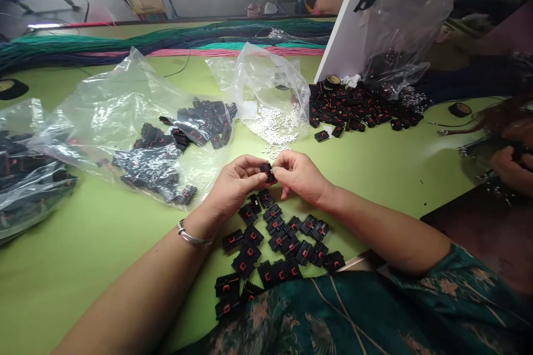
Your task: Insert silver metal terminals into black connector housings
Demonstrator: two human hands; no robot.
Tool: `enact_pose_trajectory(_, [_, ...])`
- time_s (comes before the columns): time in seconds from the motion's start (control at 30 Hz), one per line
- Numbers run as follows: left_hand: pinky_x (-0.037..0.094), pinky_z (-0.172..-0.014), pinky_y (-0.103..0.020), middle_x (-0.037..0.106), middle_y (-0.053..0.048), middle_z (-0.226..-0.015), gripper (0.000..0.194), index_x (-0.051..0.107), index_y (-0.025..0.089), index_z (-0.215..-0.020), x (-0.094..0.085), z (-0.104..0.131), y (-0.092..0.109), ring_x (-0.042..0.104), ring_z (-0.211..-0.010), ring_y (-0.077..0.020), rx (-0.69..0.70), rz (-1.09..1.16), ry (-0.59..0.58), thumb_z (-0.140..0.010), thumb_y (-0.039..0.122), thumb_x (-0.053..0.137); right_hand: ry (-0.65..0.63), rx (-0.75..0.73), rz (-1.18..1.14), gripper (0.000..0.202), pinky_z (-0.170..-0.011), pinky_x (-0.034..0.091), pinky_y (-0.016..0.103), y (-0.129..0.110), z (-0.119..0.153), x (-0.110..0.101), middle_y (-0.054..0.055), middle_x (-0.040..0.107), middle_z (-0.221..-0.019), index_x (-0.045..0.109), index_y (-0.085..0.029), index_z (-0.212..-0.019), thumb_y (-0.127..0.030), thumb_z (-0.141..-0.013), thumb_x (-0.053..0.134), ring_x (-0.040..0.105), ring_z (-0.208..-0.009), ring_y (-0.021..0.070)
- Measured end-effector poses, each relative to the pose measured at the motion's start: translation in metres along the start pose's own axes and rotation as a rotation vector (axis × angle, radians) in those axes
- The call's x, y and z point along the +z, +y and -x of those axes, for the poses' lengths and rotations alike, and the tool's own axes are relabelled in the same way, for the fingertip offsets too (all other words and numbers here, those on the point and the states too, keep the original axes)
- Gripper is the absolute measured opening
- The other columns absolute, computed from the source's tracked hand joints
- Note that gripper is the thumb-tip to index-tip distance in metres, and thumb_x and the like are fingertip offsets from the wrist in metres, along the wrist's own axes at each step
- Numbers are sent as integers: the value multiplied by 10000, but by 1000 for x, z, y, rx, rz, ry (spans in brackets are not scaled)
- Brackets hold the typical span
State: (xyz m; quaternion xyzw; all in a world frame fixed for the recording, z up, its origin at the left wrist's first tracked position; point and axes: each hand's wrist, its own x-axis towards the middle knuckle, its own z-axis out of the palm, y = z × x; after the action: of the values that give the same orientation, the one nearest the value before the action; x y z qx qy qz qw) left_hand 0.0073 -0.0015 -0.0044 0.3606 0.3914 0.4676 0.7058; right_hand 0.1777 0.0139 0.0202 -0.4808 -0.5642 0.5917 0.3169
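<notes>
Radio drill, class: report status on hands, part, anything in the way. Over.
Left hand holding black part. Right hand fingertips at it, grip unclear. Similar parts lie nearer the body; nothing visibly blocking.

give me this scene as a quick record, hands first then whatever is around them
left hand: holds a small black part
right hand: at the same part's edge; its exact grip is unclear
near hands: loose black parts with red marks, on the green table
beyond hands: open clear bag with white pieces, some outside it
left side: large clear bags with more black parts
right side: heap of black parts
far edge: long wires
co-worker: hand at right edge
</notes>
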Motion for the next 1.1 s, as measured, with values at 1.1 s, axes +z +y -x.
enact_pose_trajectory(1.1, [596,-719,-247,745,-22,-793,328,671,158,-930,1,3,2,711,-702,-124,28,75,-16,-658,175,853,1,-76,-10,92,-313,387,168,-3,-1,-1,-63,566,-589,560,-168,-728,-238,-746,618,444,-349,41])
